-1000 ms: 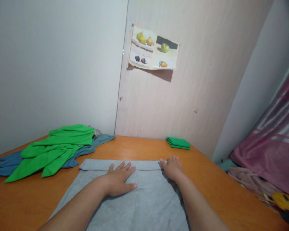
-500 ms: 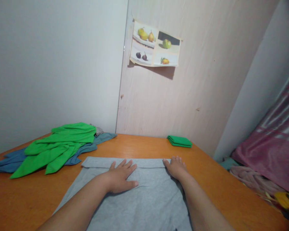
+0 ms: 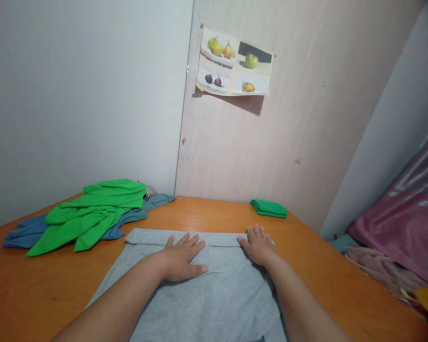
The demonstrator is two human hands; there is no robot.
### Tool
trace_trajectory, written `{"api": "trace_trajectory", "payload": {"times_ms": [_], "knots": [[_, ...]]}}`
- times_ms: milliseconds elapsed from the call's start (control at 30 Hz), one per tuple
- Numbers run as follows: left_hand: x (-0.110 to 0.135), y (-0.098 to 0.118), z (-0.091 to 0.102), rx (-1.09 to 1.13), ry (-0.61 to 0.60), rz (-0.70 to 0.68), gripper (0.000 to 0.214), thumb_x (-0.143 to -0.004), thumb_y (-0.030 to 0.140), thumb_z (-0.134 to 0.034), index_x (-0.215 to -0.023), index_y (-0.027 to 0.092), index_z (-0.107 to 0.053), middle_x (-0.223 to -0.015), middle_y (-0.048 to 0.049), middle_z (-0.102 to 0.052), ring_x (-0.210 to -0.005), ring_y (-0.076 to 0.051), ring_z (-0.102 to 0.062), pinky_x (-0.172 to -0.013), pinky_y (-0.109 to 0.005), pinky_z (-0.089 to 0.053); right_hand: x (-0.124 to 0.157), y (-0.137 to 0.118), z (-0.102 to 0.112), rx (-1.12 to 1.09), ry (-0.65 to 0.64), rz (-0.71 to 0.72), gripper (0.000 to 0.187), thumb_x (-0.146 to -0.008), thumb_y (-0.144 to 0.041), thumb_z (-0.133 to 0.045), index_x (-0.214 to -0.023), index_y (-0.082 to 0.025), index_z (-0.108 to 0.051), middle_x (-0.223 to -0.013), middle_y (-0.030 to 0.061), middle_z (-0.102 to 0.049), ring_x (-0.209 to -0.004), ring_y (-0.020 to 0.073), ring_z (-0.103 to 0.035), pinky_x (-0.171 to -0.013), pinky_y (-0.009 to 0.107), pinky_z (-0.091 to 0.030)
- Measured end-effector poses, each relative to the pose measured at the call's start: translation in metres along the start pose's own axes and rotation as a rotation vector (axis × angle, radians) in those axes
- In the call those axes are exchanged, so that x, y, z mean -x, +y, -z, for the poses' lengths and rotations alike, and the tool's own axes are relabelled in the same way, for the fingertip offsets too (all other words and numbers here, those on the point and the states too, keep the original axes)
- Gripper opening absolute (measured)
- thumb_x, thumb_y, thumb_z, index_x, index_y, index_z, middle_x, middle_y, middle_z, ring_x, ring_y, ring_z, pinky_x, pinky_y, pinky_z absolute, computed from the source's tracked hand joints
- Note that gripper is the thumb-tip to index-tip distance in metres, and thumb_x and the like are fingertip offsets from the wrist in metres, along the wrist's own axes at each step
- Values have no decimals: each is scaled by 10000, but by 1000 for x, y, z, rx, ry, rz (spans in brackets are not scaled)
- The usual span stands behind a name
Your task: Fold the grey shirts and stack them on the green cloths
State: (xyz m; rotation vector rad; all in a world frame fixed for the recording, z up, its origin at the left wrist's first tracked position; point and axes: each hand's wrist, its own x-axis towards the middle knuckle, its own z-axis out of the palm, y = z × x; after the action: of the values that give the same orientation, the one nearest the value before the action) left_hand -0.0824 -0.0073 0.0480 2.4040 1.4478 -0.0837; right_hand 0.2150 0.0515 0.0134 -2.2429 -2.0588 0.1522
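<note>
Head view: grey cloth (image 3: 214, 297) lies flat on the orange table (image 3: 330, 270), far edge turned back in a band (image 3: 148, 236). Left hand (image 3: 181, 259) palm-down, fingers splayed; right hand (image 3: 259, 246) spread at the band's right end; neither grips. Step, judged: smoothing the fold. Next move probably calls for keeping the crease straight.

Room right of grey cloth (image 3: 207, 299), heap (image 3: 96, 206) left

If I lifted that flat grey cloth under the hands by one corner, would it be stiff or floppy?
The flat grey cloth would probably be floppy, since soft wrinkles show across it. Its far strip looks folded over, so might flop open. It likely wouldn't roll, lying flat on the orange wooden table.
</note>
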Motion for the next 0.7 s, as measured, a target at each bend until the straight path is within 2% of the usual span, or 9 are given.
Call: {"api": "trace_trajectory", "payload": {"times_ms": [67, 167, 267, 433, 567, 700], "knots": [[0, 1, 0, 9, 0, 3, 909, -850, 779, -370, -1584, 272, -199, -1646, -75, -66, -1520, -339, -5, -1163, -666, -10, 10, -10, 5, -20, -4, 94, 839, -948, -692, -227, -1592, -157, -169, -1665, 140, -14, -1521, 327, 44, -1192, 539, -62], [0, 1, 0, 6, 5, 3, 904, -846, 782, -367, -1583, 283, -205, -1646, -65, -80, -1521, -335, -5, -1165, -661, 0, 24, -25, 9, -32, -121, 231, 863, -927, -740, -209, -1594, -194, -173, -1666, 114, -38, -1521, 331, 37, -1190, 560, -50], [0, 1, 0, 2, 3, 3, 907, -843, 787, -361, -1583, 285, -205, -1648, -60, -79, -1521, -338, -8, -1164, -660, 0, 33, -31, 11, -22, -219, 266, 905, -904, -776, -212, -1595, -194, -161, -1664, 110, -50, -1522, 331, 9, -1192, 561, -61], [2, 3, 1, 7, -2, 1, 913, -842, 782, -373, -1584, 279, -196, -1650, -68, -60, -1522, -341, -16, -1159, -668, 0, 36, -36, 12, -11, -158, 273, 891, -925, -747, -183, -1588, -152, -188, -1655, 126, -93, -1524, 324, -5, -1194, 568, -29], [4, 5, 3, 21, -3, -4, 903, -844, 779, -371, -1583, 288, -204, -1648, -68, -96, -1523, -334, -20, -1161, -660, 3, 42, -50, 11, -55, -86, 421, 866, -956, -697, -162, -1586, -102, -167, -1656, 121, -72, -1529, 269, 21, -1218, 483, -31], [2, 2, 1, 26, 1, -5, 914, -837, 788, -378, -1583, 292, -199, -1649, -70, -92, -1523, -331, -6, -1161, -658, 7, 50, -61, 8, -75, -185, 536, 876, -954, -703, -179, -1582, -92, -169, -1652, 125, -82, -1530, 251, -6, -1223, 458, -23]]}}
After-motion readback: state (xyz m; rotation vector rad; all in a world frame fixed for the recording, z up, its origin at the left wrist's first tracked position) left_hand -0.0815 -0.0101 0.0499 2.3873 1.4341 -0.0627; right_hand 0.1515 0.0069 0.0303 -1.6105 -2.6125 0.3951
